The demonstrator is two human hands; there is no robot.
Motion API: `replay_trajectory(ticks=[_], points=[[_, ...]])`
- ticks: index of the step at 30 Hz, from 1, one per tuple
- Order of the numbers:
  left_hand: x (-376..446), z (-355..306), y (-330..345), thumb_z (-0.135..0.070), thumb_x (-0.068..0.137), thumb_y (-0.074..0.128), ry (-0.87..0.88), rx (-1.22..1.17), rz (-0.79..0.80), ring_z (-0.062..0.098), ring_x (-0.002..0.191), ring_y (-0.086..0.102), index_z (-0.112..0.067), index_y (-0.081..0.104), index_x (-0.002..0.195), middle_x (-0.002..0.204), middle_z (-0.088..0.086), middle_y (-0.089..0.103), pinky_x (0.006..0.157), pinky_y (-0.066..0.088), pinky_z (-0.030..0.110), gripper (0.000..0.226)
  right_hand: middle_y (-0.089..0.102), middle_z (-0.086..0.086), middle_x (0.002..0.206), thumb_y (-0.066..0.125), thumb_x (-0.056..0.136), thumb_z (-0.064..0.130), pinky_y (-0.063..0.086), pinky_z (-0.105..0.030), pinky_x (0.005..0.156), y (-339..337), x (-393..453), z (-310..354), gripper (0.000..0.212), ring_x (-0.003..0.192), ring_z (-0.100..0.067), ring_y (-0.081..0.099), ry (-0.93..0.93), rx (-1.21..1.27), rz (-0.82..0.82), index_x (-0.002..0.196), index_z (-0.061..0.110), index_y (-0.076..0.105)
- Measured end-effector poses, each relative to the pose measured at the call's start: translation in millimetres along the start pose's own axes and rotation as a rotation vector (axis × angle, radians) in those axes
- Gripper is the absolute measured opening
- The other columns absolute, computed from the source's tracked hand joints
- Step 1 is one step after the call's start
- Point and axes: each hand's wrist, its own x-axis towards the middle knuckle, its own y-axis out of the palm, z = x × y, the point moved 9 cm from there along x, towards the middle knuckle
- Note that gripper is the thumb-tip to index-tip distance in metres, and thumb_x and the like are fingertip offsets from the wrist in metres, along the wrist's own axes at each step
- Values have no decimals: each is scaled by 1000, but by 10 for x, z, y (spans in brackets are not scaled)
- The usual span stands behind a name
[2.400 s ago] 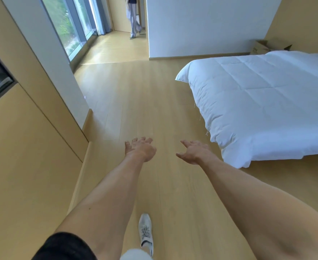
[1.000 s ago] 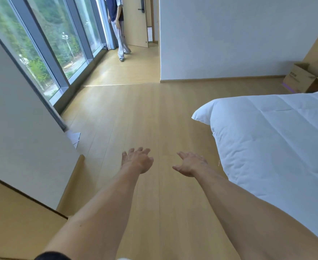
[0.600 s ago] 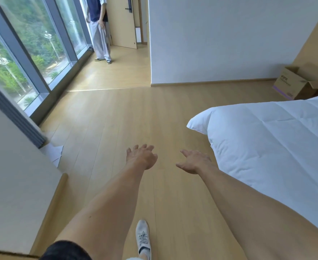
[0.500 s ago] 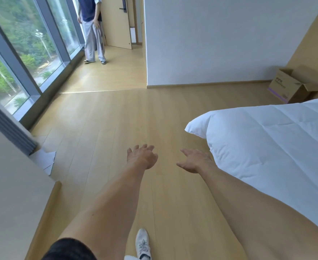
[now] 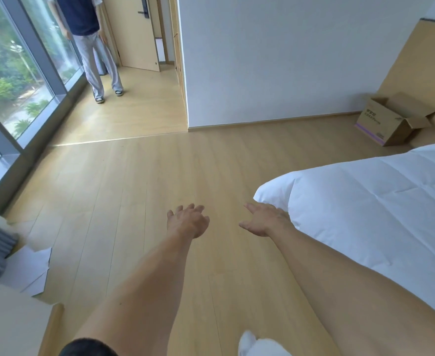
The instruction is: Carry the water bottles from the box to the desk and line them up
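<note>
Both arms are extended over the wooden floor (image 5: 134,191), the left hand (image 5: 186,222) and the right hand (image 5: 265,219) held apart with fingers relaxed and nothing gripped. The open cardboard box (image 5: 393,122) is seen well beyond and to the right of the right hand, by the wall, past the white bed (image 5: 378,201) lying just beside that hand. A standing person (image 5: 93,47) is seen far ahead of the left hand, by the window (image 5: 13,73).

Bright, even daylight enters through the windows (image 5: 18,80) at far left. Shadows on the floor (image 5: 134,191) are soft. Straight lines bow toward the edges. The shoe (image 5: 247,346) at the near edge is blurred.
</note>
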Motion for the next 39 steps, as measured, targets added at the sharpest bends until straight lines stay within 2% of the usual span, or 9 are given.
replay_trajectory(ticks=[3, 13, 19, 25, 39], points=[[403, 38, -160, -46, 105, 29, -10, 7, 1, 28, 152, 19, -32, 28, 157, 166, -5, 24, 122, 14, 53, 54, 32, -4, 160, 41, 97, 60, 26, -47, 117, -120, 418, 44, 71, 146, -26, 30, -15, 1, 4, 158, 34, 18], [2151, -85, -968, -46, 104, 31, -45, 51, -24, 28, 150, 24, -32, 31, 156, 165, -5, 27, 121, 16, 53, 55, 26, -8, 162, 44, 96, 61, 19, -47, 121, -700, 2324, -2, 75, 151, -28, 20, -37, 65, 52, 159, 34, 14], [3192, -459, -1529, -48, 103, 31, -29, 58, -40, 27, 148, 27, -33, 31, 156, 162, -5, 31, 119, 18, 51, 54, 29, -7, 161, 43, 95, 62, 19, -47, 120, -1261, 3317, -183, 73, 149, -27, 23, -41, 78, 58, 158, 35, 18], [4085, -820, -1775, -47, 103, 31, 17, 70, -16, 26, 148, 27, -34, 31, 156, 162, -6, 30, 120, 19, 50, 54, 30, -3, 162, 44, 94, 62, 19, -48, 119, -1598, 4072, -518, 74, 149, -27, 25, 10, 86, 62, 158, 36, 18], [6878, -1935, -2528, -45, 103, 31, 341, 161, 58, 23, 149, 24, -34, 30, 156, 161, -7, 30, 120, 15, 49, 54, 36, -7, 158, 44, 95, 59, 24, -46, 118, -2637, 6079, -1413, 69, 145, -29, 31, 317, 186, 21, 156, 36, 23]])
